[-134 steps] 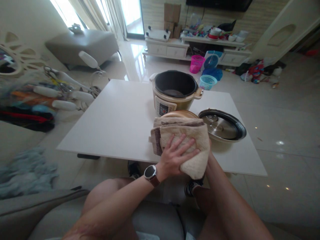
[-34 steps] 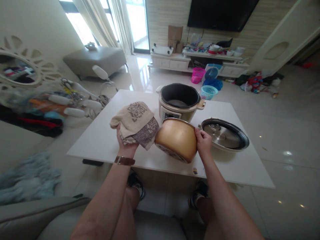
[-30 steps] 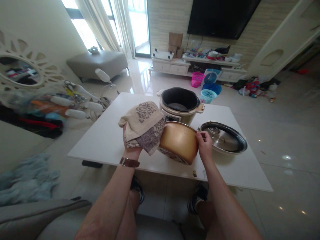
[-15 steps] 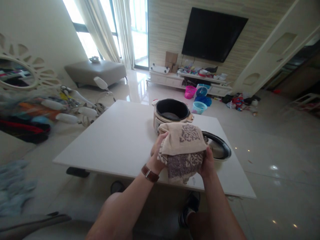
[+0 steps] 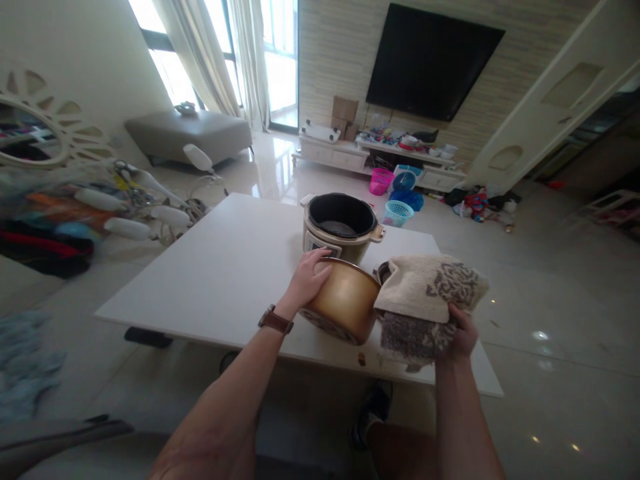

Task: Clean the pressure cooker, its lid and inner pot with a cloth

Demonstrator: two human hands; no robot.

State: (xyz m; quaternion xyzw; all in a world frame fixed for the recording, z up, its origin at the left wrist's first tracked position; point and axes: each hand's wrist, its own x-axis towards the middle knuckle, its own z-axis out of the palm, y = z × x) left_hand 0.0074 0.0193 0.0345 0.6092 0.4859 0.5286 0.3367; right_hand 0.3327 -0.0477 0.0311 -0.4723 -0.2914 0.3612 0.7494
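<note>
One pot (image 5: 345,303) | left hand (image 5: 310,277) spread on it | right hand (image 5: 463,337) clutching towel (image 5: 425,293), fingers hidden

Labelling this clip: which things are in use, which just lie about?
In use: left hand holding round golden metal pot; right hand gripping beige patterned towel; open beige electric cooker.
Lying about: pink plastic basket; blue plastic basket; grey ottoman; black television.

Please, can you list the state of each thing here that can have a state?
cooker: open, lid off, inner pot taken out.
gold inner pot: tipped on its side, held at the rim by the left hand.
towel: bunched up, held in the right hand.
television: screen dark.
</note>
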